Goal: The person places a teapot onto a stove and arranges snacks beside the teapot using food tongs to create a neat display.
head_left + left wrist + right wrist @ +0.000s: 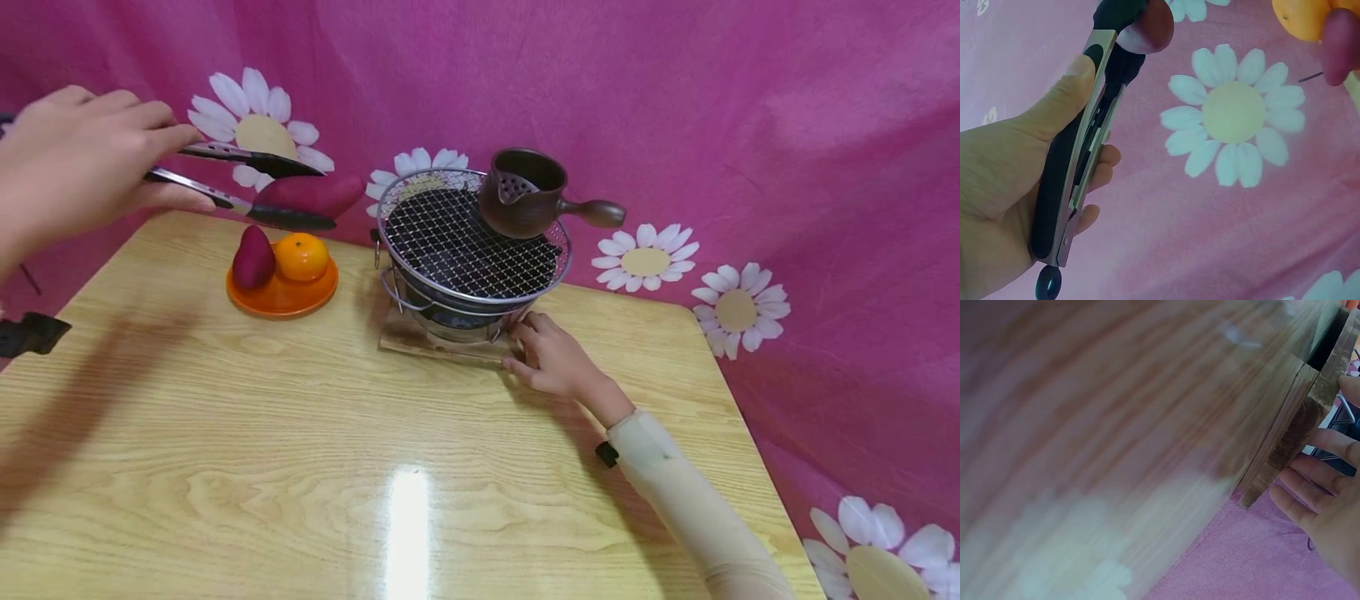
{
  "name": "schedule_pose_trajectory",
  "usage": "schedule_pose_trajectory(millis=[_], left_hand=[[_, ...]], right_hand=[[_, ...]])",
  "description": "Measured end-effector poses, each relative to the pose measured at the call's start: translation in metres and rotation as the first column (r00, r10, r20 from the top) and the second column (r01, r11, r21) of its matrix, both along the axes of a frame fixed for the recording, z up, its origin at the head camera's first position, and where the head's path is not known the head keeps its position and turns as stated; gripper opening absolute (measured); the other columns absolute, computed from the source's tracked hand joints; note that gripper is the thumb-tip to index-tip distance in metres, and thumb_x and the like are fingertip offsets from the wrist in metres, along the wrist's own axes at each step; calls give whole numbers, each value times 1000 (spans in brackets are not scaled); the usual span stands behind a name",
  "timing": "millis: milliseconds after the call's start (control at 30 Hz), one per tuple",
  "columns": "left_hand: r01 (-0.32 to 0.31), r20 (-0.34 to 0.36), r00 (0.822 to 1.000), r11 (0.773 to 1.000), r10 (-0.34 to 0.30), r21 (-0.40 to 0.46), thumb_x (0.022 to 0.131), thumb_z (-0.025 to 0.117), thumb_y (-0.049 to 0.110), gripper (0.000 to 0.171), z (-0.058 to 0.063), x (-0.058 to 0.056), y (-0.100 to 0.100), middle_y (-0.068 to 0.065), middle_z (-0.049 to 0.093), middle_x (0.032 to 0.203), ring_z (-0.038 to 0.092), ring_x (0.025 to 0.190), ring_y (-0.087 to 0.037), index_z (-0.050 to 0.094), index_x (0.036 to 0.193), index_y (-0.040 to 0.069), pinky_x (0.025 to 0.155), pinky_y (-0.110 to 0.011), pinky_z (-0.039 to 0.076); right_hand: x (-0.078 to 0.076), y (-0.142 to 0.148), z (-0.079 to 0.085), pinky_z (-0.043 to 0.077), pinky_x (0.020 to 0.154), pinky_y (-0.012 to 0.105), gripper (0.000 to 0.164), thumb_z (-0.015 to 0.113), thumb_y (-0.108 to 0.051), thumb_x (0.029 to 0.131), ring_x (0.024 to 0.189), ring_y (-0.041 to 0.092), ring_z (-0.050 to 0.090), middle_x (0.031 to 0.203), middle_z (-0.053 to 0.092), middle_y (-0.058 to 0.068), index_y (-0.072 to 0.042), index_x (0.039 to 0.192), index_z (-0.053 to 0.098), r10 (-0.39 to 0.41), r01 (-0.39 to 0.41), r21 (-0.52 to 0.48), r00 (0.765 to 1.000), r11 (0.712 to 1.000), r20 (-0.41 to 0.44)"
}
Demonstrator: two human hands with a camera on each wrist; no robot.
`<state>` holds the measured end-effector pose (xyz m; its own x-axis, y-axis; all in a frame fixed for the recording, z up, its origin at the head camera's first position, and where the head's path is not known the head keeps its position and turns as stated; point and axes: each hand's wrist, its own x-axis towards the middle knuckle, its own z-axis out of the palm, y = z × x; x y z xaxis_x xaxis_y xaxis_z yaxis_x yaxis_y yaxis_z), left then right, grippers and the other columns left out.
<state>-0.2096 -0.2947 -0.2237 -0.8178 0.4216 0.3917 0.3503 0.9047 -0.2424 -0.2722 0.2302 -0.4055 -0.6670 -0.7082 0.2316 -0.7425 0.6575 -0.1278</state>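
Note:
My left hand [97, 154] grips metal tongs [1079, 144] with black handles and tips, raised over the table's left side. Between the tong tips is a purple-red sweet potato [315, 196]. Below it stands an orange plate [281, 304] bearing another sweet potato [254, 259] and an orange mandarin [302, 256]. My right hand [551, 354] rests with extended fingers against the edge of a wooden board [1297, 428]. On that board sits a round tabletop grill [457, 312] topped with a wire mesh [457, 250].
A dark brown clay pot [517, 208] with a side handle stands on the right rear of the mesh. The light wooden table [300, 467] meets a pink cloth [675, 125] with white daisies behind and to the right.

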Motion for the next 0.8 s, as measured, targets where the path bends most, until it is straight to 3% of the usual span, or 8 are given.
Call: schedule_pose_trajectory(millis=[133, 333, 600, 800], left_hand=[[-7, 0, 1000, 1000, 7, -22, 83, 83, 32, 65, 4, 0, 7, -32, 59, 108, 55, 95, -48, 58, 127, -9, 80, -61, 48], [-50, 67, 996, 999, 51, -4, 91, 76, 33, 66, 9, 1, 17, -33, 53, 114, 49, 102, -50, 50, 134, -10, 88, -63, 46], [-14, 70, 997, 999, 11, 42, 92, 75, 32, 66, 11, -3, 31, -34, 54, 115, 49, 103, -50, 51, 134, -13, 88, -63, 45], [34, 30, 999, 997, -36, 62, 91, 77, 30, 66, 11, -8, 39, -33, 53, 117, 49, 102, -50, 51, 135, -12, 87, -63, 45]], right_hand=[[1, -1, 0, 51, 92, 48, 35, 74, -33, 90, 105, 31, 57, 112, 59, 15, -4, 109, 67, -5, 6, -7, 1000, 1000, 14], [0, -1, -1, 51, 95, 49, 35, 73, -34, 89, 111, 31, 57, 118, 60, 16, -5, 108, 68, -20, 20, 0, 999, 1000, 29], [0, 1, -1, 51, 93, 49, 34, 74, -34, 89, 110, 32, 57, 115, 60, 16, -5, 105, 68, -25, 26, -6, 999, 1000, 29], [2, 3, -1, 51, 92, 49, 35, 74, -34, 89, 109, 31, 57, 117, 59, 16, -5, 105, 67, -37, 37, -13, 999, 999, 33]])
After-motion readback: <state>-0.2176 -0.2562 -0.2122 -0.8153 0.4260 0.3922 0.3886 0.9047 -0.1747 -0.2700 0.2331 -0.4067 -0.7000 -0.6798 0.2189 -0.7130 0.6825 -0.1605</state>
